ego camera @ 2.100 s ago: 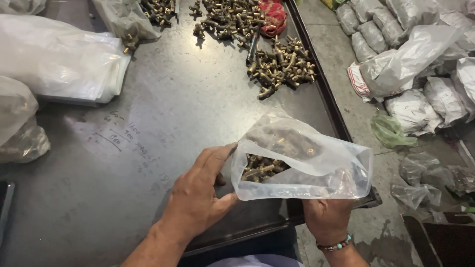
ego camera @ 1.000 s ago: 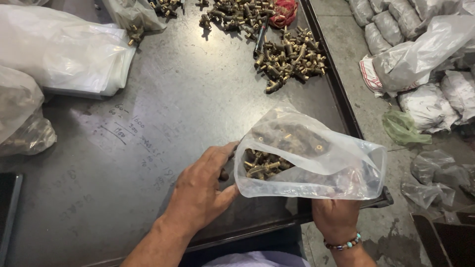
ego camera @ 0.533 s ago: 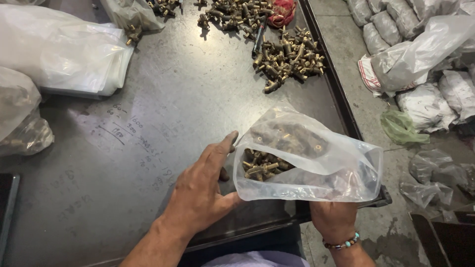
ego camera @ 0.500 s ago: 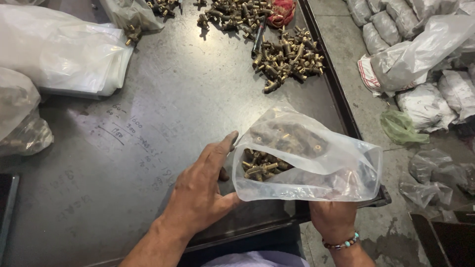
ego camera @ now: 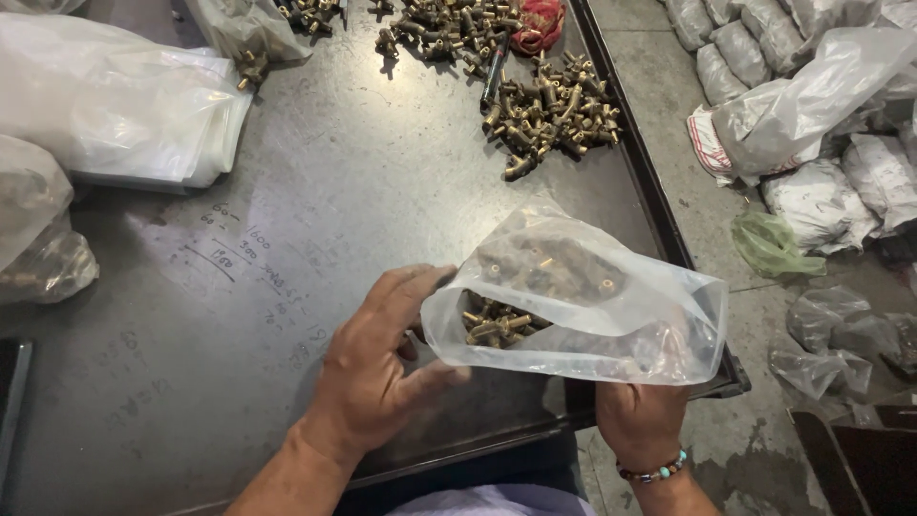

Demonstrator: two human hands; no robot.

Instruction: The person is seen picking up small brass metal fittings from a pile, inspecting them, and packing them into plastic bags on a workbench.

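The left hand [ego camera: 377,368] is cupping the open mouth of the plastic bag [ego camera: 583,291] with fingers spread wide, while the right hand [ego camera: 642,420] is gripping it from below.

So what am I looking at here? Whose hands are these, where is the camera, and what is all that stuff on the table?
There is no machine here: a person works with two bare hands, and the single camera sits on their head, looking down. The left hand rests open against the mouth of a clear plastic bag holding small brass fittings. The right hand, with a beaded bracelet on its wrist, grips the bag from below. Underneath is a dark metal table with a raised rim. On it, farther away, lie a loose pile of brass fittings, a red cloth and a stack of empty plastic bags. On the floor to the right lie filled bags.
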